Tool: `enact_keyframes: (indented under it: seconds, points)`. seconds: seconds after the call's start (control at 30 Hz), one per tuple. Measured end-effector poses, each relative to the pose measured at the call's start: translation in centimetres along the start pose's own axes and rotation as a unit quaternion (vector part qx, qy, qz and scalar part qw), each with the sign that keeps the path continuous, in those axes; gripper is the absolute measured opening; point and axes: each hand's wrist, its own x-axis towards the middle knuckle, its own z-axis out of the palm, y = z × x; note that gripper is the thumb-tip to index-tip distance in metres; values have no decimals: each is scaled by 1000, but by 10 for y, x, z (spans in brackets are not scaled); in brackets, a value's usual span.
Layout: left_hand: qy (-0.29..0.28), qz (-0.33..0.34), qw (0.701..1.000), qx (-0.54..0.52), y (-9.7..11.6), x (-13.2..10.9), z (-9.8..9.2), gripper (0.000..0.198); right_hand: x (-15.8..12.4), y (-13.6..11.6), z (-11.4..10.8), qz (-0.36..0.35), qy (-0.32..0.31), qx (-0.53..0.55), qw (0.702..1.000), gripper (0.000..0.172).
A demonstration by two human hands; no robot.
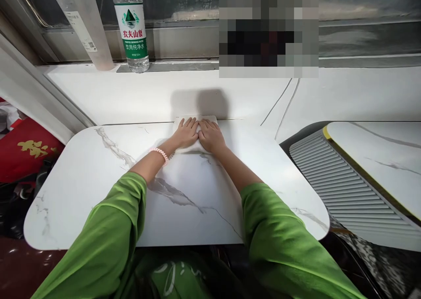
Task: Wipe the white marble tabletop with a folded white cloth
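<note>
A white cloth, folded flat, lies at the far edge of the white marble-patterned table, against the wall. My left hand presses flat on the cloth's left part with its fingers stretched forward. Beside it, my right hand also lies flat on the cloth, fingers extended and thumb close to the left one. Both arms reach straight ahead in green sleeves. A pink coil band circles my left wrist. Much of the cloth is covered by the hands.
On the window ledge stand a labelled water bottle and a tall translucent cup. A pixelated patch hides part of the window. To the right is a counter with a ribbed grey side. A red bag sits at left, below table height.
</note>
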Motion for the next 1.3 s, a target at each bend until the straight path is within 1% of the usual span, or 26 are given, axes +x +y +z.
enact_keyframes:
  seconds: [0.07,0.13,0.23,0.33,0.53,0.6,0.7,0.77,0.87,0.93,1.0,1.07,1.17,1.3]
  points:
    - [2,1,1000,-1,1,-2,0,57,-3,-2,-1,7,3,3,1000,53]
    - [6,-4,1000,0,6,-10,-1,56,-11,-5,-3,9,6,9,1000,53]
    - [5,-13,1000,4,20,-32,-4,56,-31,-13,-9,1,1,21,1000,53]
    - [6,-13,1000,7,41,-71,-8,56,-69,-30,-17,-20,5,23,1000,53]
    - [-16,41,999,5,89,-177,-19,59,-177,-86,-39,-47,20,-8,999,54]
    - [-21,45,999,3,101,-208,-22,60,-206,-104,-45,-62,25,-9,998,57]
    - [-22,35,999,9,114,-239,-25,62,-231,-122,-52,-81,27,-9,996,60]
    - [-22,29,999,14,119,-249,-25,62,-237,-127,-54,-89,26,-12,996,59]
    - [-23,28,999,12,118,-249,-23,62,-233,-127,-55,-92,19,-14,995,57]
    - [-23,28,999,9,111,-239,-22,63,-222,-124,-53,-86,11,-13,996,56]
    - [-22,29,999,7,98,-222,-21,63,-203,-119,-47,-72,1,-12,997,55]
    - [-22,26,999,3,79,-197,-20,61,-176,-113,-39,-47,-10,-15,999,54]
    - [-13,11,1000,3,44,-154,-18,57,-123,-101,-25,-17,-17,-11,1000,52]
    - [11,-10,1000,8,-2,-99,-12,56,-52,-84,-6,-11,-14,12,1000,52]
